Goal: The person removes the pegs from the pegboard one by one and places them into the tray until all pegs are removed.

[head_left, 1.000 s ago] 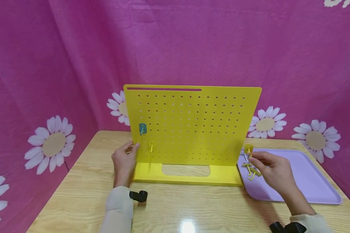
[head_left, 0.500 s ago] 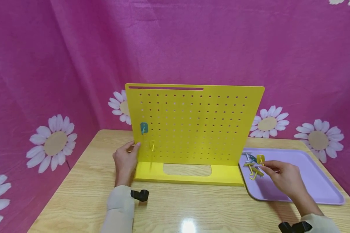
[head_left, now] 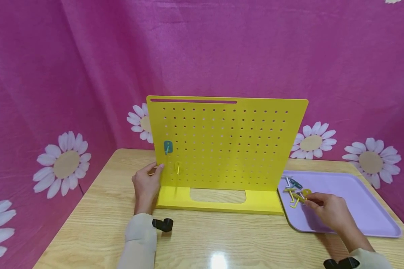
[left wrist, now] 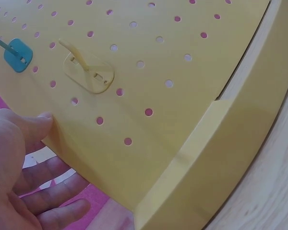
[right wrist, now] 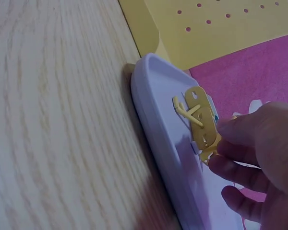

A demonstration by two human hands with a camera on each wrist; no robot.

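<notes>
A yellow pegboard [head_left: 252, 157] stands upright on the table. My left hand [head_left: 146, 186] grips its lower left edge, with the thumb on the front face and the other fingers behind. Close by, a teal hook [head_left: 168, 147] and a yellow hook [left wrist: 93, 76] are fixed to the board. Over the lilac tray [head_left: 353, 201], my right hand [head_left: 330, 209] pinches a yellow hook [head_left: 306, 192] between thumb and fingers, low beside the pile. That pile holds several loose hooks; a yellow one [right wrist: 201, 115] shows plainly in the right wrist view, partly covering others.
The tray stands right of the pegboard, its left rim close to the board's base [head_left: 262, 201]. A dark green hook [head_left: 295, 183] lies at the back of the pile. Behind the wooden table [head_left: 188, 239] hangs a magenta cloth [head_left: 222, 48] with daisies.
My right hand has moved right and down with the yellow hook, from beside the pegboard's right edge to low over the pile. The left hand keeps its grip; the head view has shifted slightly.
</notes>
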